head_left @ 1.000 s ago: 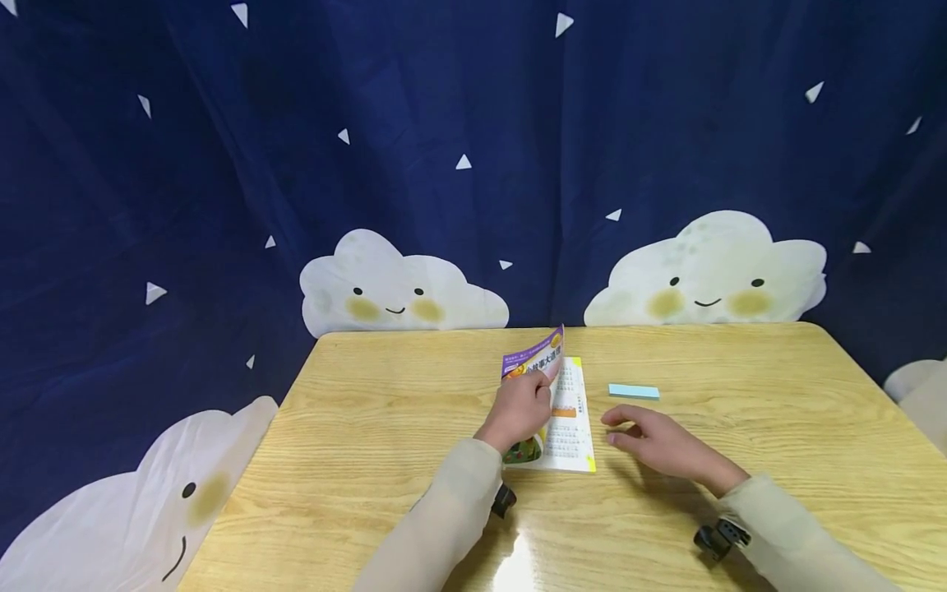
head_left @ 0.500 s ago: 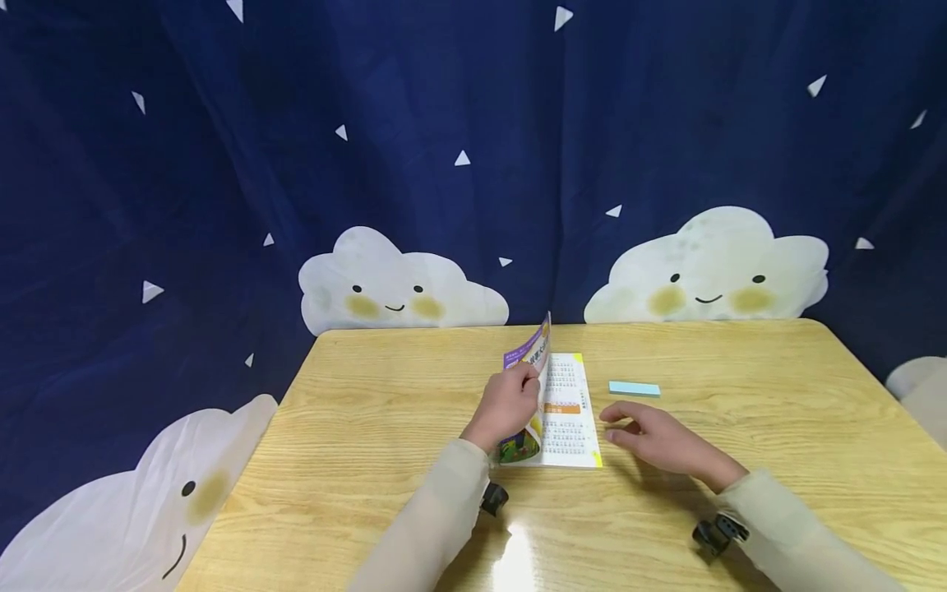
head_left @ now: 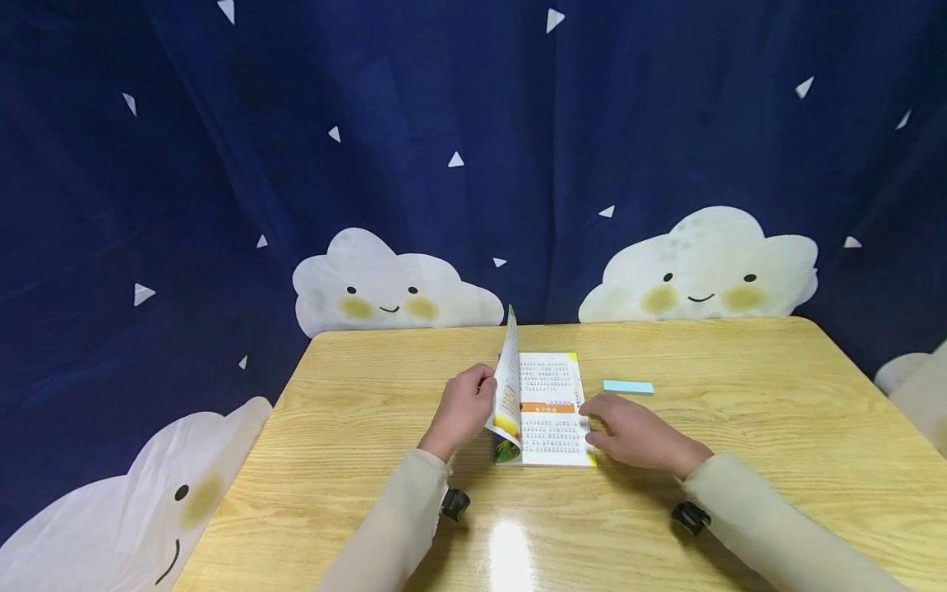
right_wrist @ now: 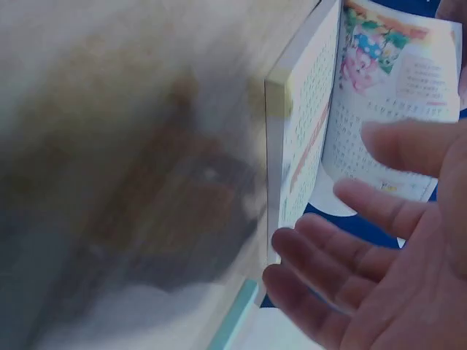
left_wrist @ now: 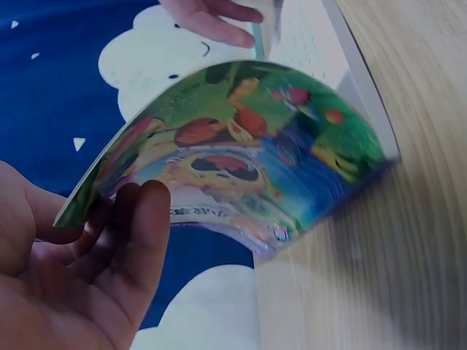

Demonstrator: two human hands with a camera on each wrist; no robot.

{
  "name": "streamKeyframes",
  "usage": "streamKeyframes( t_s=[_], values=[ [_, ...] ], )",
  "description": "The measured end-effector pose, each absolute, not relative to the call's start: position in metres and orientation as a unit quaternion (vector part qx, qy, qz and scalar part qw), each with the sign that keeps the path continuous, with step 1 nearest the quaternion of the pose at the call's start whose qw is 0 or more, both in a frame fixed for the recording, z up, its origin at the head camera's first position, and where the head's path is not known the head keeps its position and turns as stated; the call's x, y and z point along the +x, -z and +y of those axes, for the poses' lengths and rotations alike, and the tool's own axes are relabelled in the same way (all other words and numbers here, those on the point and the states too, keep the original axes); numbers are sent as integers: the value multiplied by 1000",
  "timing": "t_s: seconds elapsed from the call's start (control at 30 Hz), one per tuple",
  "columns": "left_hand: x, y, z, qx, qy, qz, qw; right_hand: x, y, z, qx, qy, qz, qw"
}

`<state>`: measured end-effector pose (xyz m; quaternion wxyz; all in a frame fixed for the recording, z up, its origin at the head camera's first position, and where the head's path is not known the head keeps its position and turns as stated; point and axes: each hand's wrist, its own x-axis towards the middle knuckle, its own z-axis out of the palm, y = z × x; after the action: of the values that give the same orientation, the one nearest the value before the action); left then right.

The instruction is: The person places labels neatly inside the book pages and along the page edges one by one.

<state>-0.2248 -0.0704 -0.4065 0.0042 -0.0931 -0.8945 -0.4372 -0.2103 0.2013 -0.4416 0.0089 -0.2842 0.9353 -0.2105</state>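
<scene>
A paperback book [head_left: 551, 382] lies open on the wooden table, with printed text and an orange heading band on its right page. My left hand [head_left: 462, 405] pinches the outer edge of the raised front part, which stands bent up from the spine. In the left wrist view the colourful cartoon cover [left_wrist: 226, 146] curves away from the thumb and fingers of that hand. My right hand [head_left: 638, 432] hovers at the right edge of the book, fingers loosely bent and holding nothing. An illustrated inner page [right_wrist: 394, 95] shows beyond it in the right wrist view.
A light blue flat strip [head_left: 628, 387] lies on the table just right of the book. The wooden table [head_left: 370, 386] reaches back to a dark blue curtain [head_left: 414, 123] printed with smiling clouds and white triangles.
My left hand has moved left, swinging the cover side of the book up and over and baring more of the right page. My right hand has come left to the book's edge.
</scene>
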Motion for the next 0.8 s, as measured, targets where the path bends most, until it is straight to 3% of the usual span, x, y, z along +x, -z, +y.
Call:
streamKeyframes(
  t_s=[0.27,0.8],
  values=[
    [-221,408,-93,-72,413,-907,26,-224,441,184,-313,160,936,-22],
    [-227,423,-133,1,360,-932,28,-240,448,177,-286,92,953,40]
  ],
)
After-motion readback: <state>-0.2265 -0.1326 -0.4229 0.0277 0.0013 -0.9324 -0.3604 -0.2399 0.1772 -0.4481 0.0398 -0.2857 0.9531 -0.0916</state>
